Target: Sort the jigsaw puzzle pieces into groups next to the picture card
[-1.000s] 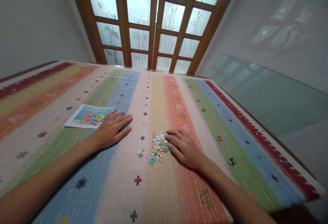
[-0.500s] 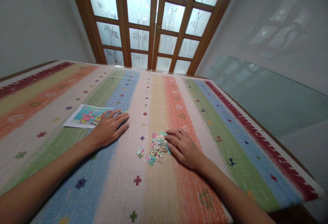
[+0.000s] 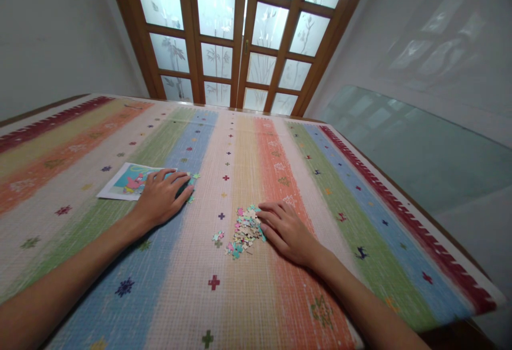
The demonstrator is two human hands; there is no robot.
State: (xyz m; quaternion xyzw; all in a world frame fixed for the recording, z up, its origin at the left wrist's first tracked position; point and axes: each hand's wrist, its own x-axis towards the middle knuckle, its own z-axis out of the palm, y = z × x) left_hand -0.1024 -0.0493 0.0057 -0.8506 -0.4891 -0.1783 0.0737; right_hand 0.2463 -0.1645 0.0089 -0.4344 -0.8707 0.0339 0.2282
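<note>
My left hand (image 3: 162,195) lies palm down over the right part of a printed picture card (image 3: 119,190) with cartoon figures. Its fingers are apart and bent slightly downward. Beside and partly under those fingertips are several teal-green jigsaw puzzle pieces (image 3: 193,181); the rest of them is hidden by the hand. My right hand (image 3: 287,232) rests on the cloth with fingers stretched out, its fingertips touching the right edge of a heap of jigsaw puzzle pieces (image 3: 246,231). Grey-beige backs and pink and teal faces show in the heap. Some pieces (image 3: 218,236) lie just left of it.
A striped tablecloth (image 3: 188,286) with small printed figures covers the table. Beyond its far edge stand wooden doors (image 3: 240,46) with frosted panes. A pale glass panel (image 3: 420,142) leans along the wall at the right.
My left hand has drawn back to the left, further over the picture card, uncovering more of the teal-green pieces. The right hand and the heap look unchanged.
</note>
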